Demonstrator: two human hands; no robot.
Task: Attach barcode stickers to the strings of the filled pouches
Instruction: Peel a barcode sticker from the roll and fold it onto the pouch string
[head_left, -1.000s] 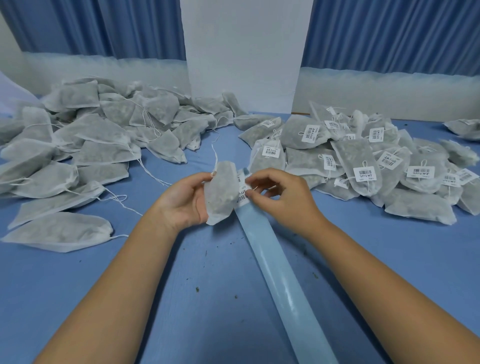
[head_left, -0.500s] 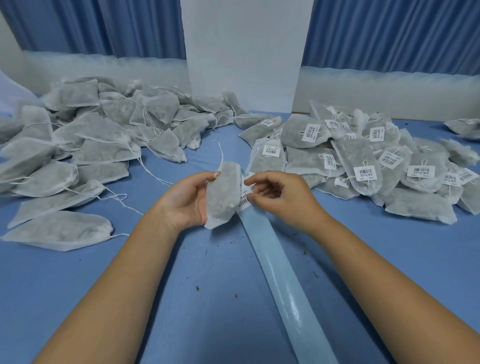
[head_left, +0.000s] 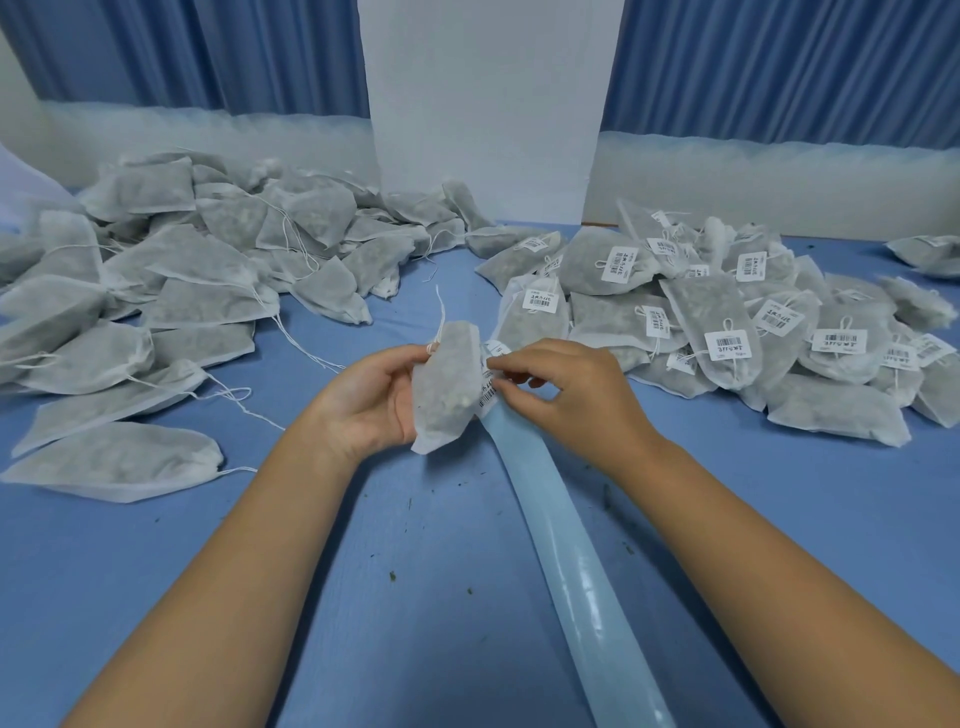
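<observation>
Head cam: left hand (head_left: 363, 400) has its fingers wrapped round a filled pouch (head_left: 449, 384), held upright just above the blue table (head_left: 415, 597), with its string (head_left: 441, 312) poking up. Right hand (head_left: 566, 395) pinches a barcode sticker (head_left: 488, 396) right at the pouch's edge, at the top end of the backing strip (head_left: 561, 545). Unlabelled pouches (head_left: 182, 291) are heaped on the left, labelled pouches (head_left: 727, 322) on the right.

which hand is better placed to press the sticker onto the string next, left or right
Right, most likely: the right hand pinches the barcode sticker right beside the pouch, while the left hand is busy gripping that pouch.
</observation>
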